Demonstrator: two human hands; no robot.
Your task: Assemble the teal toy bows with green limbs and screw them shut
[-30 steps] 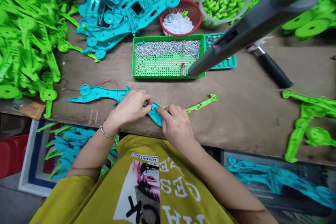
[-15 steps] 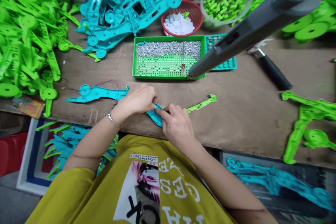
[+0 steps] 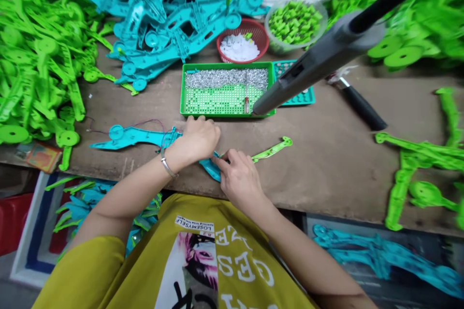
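A long teal plastic part [image 3: 134,136] with thin red and purple wires lies along the near edge of the brown table [image 3: 326,164]. My left hand [image 3: 197,139], a bracelet on its wrist, rests curled on top of the part's right half. My right hand [image 3: 237,177] pinches the part's near right end with thumb and forefinger. A slim green plastic arm [image 3: 272,149] sticks out to the right from between my hands. What my left fingers grip underneath is hidden.
A green tray [image 3: 224,91] of small metal screws sits just beyond my hands, with a screwdriver in it. A grey hanging tool [image 3: 319,65] slants above it. Behind stand a red basket [image 3: 239,43], a bowl of green bits [image 3: 294,21], and teal and green part piles.
My left hand has slid up and right over the teal part, toward the tray. The head camera has tipped, shifting the table down in view. My right hand keeps its pinch.
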